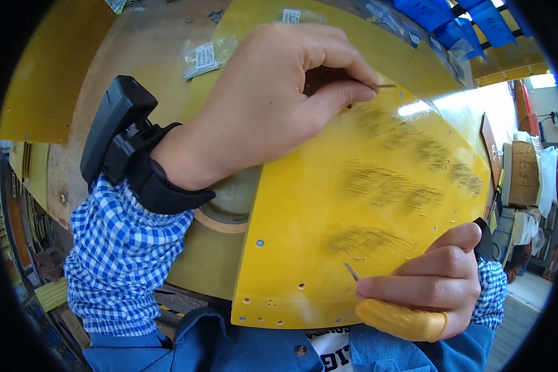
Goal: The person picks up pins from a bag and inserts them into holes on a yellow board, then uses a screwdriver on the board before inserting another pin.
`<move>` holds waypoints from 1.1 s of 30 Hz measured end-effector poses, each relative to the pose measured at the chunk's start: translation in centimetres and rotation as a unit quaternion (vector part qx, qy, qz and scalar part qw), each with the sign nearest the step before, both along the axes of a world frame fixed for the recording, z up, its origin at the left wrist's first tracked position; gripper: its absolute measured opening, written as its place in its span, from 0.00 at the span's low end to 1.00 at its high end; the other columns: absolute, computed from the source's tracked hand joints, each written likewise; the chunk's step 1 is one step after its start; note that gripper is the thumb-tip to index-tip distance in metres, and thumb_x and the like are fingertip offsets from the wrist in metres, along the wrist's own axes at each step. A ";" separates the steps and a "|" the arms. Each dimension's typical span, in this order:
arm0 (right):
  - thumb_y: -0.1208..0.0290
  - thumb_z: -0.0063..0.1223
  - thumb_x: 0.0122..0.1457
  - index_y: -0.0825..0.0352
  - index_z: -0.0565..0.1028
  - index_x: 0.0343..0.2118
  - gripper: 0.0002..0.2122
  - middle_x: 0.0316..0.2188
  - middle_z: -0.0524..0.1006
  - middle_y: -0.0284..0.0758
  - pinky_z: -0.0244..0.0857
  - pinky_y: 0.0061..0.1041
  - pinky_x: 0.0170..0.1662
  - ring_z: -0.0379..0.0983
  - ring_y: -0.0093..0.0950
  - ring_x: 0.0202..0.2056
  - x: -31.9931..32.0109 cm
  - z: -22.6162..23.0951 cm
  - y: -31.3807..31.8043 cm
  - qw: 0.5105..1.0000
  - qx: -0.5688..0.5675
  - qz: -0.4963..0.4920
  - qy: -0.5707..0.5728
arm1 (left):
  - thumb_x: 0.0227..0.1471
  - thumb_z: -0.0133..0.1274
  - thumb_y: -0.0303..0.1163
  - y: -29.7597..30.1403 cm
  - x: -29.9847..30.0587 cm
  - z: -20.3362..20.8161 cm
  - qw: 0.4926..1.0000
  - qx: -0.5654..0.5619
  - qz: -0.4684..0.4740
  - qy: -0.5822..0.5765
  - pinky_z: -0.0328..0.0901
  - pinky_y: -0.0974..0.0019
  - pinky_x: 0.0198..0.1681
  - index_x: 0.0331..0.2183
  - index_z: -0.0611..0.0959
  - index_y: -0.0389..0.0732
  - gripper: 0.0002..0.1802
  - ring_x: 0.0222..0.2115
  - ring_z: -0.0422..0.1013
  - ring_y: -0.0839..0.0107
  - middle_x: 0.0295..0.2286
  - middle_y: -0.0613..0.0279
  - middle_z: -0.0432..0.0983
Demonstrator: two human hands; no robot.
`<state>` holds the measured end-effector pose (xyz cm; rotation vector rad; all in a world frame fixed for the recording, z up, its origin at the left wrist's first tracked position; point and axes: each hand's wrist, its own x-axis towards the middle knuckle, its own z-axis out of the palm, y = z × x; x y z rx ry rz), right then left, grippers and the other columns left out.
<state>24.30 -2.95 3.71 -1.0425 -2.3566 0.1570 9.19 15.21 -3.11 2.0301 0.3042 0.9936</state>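
A yellow panel point(285, 204) with small holes and screws lies under both hands. Clusters of fine dark wire-like pins point(378, 180) show in several patches on its face. Over the panel's far part, my left hand point(279, 99) pinches a thin metal piece point(386, 86) between thumb and forefinger, its tip pointing right. Close to the near right edge, my right hand point(428, 285) is closed on a narrow metal strip point(351, 271) whose end sticks out to the left. A yellow finger cover point(403, 319) is on one of its fingers. The rest of both held pieces is hidden.
A small clear plastic bag point(209, 57) with a label and several loose screws point(215, 15) lie at the back. A tape roll point(223, 217) rests left of the panel. Blue bins point(437, 18) stand far right, beyond them a cardboard box point(524, 170).
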 end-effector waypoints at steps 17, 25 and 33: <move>0.66 0.56 0.45 0.54 0.80 0.27 0.05 0.32 0.82 0.21 0.49 0.23 0.39 0.68 0.12 0.29 0.5 -1.3 -0.9 0.976 0.163 0.022 -0.139 | 0.48 0.58 0.16 0.1 0.1 -0.1 1.000 -0.012 -0.012 -0.011 0.58 0.79 0.25 0.31 0.83 0.33 0.05 0.24 0.67 0.84 0.26 0.66 0.76; 0.70 0.57 0.47 0.60 0.81 0.29 0.06 0.33 0.82 0.28 0.49 0.24 0.37 0.69 0.16 0.28 0.6 -0.2 -0.7 0.997 -0.047 0.008 0.056 | 0.49 0.58 0.16 -0.1 0.1 0.0 1.000 -0.011 -0.009 -0.002 0.57 0.79 0.25 0.31 0.83 0.32 0.04 0.23 0.66 0.84 0.26 0.67 0.75; 0.68 0.54 0.47 0.55 0.81 0.27 0.06 0.30 0.83 0.24 0.47 0.24 0.39 0.69 0.13 0.28 0.3 -1.3 -1.5 0.986 0.116 0.052 -0.109 | 0.49 0.58 0.17 -0.1 0.0 1.0 0.999 0.014 -0.012 0.033 0.57 0.79 0.25 0.31 0.84 0.33 0.04 0.23 0.66 0.84 0.26 0.67 0.75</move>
